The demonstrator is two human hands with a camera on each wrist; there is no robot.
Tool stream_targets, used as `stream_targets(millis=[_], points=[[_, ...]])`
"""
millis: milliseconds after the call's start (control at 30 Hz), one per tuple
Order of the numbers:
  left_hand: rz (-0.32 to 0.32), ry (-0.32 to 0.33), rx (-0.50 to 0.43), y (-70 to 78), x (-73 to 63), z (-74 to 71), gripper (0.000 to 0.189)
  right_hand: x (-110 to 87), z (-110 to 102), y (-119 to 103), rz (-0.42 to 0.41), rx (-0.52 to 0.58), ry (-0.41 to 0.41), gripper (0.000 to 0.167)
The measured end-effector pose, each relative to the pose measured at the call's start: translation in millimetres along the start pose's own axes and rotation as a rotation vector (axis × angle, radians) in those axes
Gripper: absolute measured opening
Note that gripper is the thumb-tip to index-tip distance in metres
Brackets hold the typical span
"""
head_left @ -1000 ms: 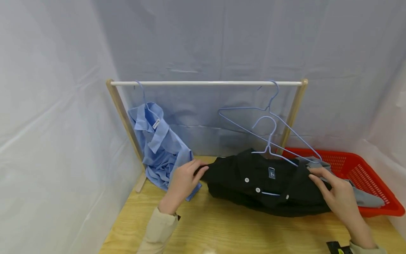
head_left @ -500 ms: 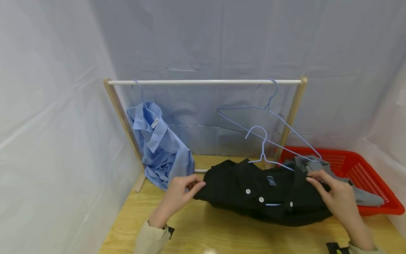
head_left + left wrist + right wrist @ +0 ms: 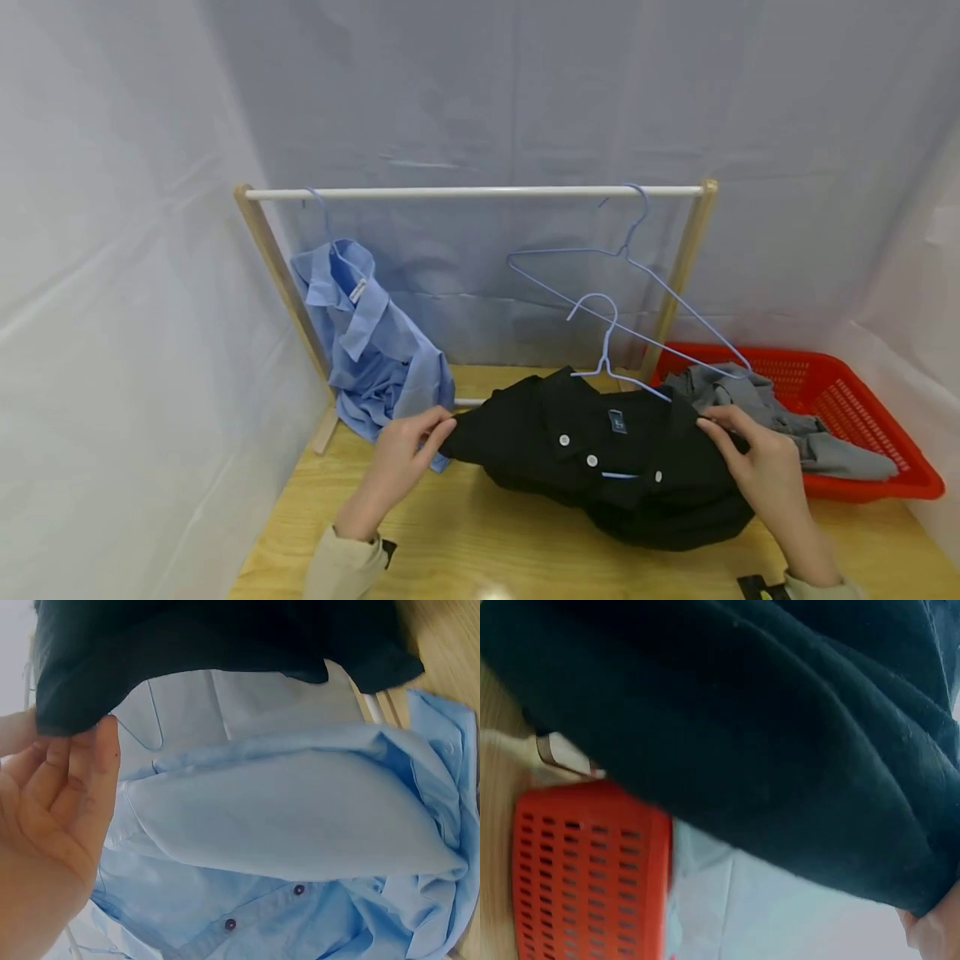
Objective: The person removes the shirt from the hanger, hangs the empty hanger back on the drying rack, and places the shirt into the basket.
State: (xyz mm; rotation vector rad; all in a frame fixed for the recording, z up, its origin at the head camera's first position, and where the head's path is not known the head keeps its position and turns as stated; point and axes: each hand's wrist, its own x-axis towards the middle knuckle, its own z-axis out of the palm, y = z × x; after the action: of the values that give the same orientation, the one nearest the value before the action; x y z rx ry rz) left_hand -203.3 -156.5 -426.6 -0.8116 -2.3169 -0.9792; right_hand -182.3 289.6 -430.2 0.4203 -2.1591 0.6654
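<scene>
The black cloth shirt [image 3: 592, 487] stretched sideways between left hand [image 3: 396, 468] and right hand [image 3: 767, 473], both pinching it (the blue wire hanger hook [image 3: 616, 312] was nearer the right).

From here I see a blue shirt [image 3: 382, 350] hanging near the left end of a white bar [image 3: 480, 192]. A bare hanger [image 3: 628, 251] hangs near its right end. A red basket [image 3: 862, 400] of grey cloth [image 3: 765, 412] sits near the table's [image 3: 450, 533] right edge.
</scene>
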Motion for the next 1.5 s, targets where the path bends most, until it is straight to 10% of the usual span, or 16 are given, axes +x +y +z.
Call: stream_targets(millis=[467, 900, 1100, 1500], points=[[0.102, 0.013, 0.303, 7.5, 11.1, 11.1, 0.004, 3.3, 25.6, -17.7, -0.002, 0.029, 0.044, 0.029], [0.028, 0.133, 0.218, 23.6, 29.5, 45.2, 0.007, 10.8, 48.0, -48.4, -0.077, 0.129, 0.006, 0.032], [0.006, 0.13, 0.192, 21.7, 32.9, 40.8, 0.009, 10.2, 47.8, -47.8, -0.05, 0.175, 0.028, 0.004], [0.041, 0.127, 0.078, 16.2, 32.8, 18.4, 0.012, 19.1, 19.1, -34.4, 0.215, 0.107, 0.108, 0.008]])
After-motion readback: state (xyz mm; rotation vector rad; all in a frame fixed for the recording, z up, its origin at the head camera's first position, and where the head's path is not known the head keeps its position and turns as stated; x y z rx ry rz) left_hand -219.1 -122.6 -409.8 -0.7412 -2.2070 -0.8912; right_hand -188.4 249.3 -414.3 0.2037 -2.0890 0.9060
